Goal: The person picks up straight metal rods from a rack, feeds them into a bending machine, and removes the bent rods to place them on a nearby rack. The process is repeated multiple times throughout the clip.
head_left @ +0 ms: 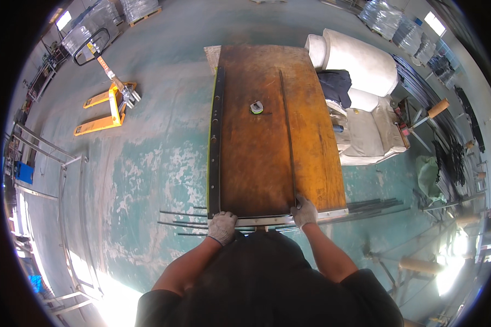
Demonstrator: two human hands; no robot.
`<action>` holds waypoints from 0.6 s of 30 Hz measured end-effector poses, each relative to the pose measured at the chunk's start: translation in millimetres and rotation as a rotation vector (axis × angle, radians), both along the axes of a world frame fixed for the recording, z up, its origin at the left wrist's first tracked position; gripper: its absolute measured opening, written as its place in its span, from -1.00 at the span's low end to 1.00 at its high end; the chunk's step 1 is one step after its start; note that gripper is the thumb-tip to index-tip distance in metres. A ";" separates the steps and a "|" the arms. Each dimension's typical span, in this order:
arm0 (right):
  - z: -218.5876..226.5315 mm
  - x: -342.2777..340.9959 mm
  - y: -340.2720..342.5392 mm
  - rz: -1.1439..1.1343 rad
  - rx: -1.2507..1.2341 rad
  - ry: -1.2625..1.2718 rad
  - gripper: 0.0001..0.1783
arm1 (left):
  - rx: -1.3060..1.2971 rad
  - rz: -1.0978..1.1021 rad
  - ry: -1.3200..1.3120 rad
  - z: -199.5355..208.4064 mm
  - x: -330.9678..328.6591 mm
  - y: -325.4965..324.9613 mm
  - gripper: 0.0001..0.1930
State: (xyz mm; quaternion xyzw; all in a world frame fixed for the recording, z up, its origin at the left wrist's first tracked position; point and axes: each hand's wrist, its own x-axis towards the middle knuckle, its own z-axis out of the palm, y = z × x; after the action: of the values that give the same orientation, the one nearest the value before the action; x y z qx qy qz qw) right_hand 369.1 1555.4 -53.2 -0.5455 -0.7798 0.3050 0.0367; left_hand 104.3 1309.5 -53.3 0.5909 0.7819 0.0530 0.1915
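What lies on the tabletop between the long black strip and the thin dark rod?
In the head view, a tape measure lies between the black strip and the rod, toward the far end of the tabletop.

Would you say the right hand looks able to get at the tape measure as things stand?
Probably, with a forward lean: the tape measure lies uncovered on the tabletop, well beyond the right hand at the thin rod's near end; nothing tall stands between them.
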 end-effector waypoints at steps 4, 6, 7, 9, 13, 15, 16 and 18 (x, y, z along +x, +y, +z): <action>5.2 3.2 -4.6 -0.031 -0.037 -0.027 -0.27 | 0.055 0.004 0.045 -1.9 2.5 0.2 -0.72; 8.2 0.4 -4.5 -0.027 -0.021 -0.052 -0.27 | 0.032 0.020 0.034 0.4 3.8 1.1 -0.72; 9.7 -1.7 -4.4 -0.040 -0.033 -0.080 -0.28 | 0.032 0.027 0.028 2.3 4.4 1.3 -0.71; 12.0 -6.3 -4.1 -0.032 -0.008 -0.126 -0.29 | 0.033 0.033 0.016 7.4 4.9 1.1 -0.72; 4.5 -14.4 -4.4 -0.079 0.068 -0.119 -0.42 | 0.042 0.025 0.009 14.2 6.3 -1.6 -0.72; -7.1 -17.4 -2.0 -0.085 0.066 -0.136 -0.40 | 0.070 0.045 -0.006 13.8 7.5 -3.6 -0.74; -13.7 -18.1 0.7 -0.091 0.065 -0.144 -0.39 | 0.088 0.043 -0.004 12.9 8.2 -4.6 -0.74; -25.7 -18.8 9.7 -0.143 0.015 -0.098 -0.41 | 0.102 0.073 -0.023 10.5 9.7 -5.4 -0.75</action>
State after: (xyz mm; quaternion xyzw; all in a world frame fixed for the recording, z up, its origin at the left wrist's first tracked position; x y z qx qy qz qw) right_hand 350.2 1565.0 -78.9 -0.6139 -0.7418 0.2689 0.0242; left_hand 114.0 1304.1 -42.8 0.5703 0.7969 0.1067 0.1681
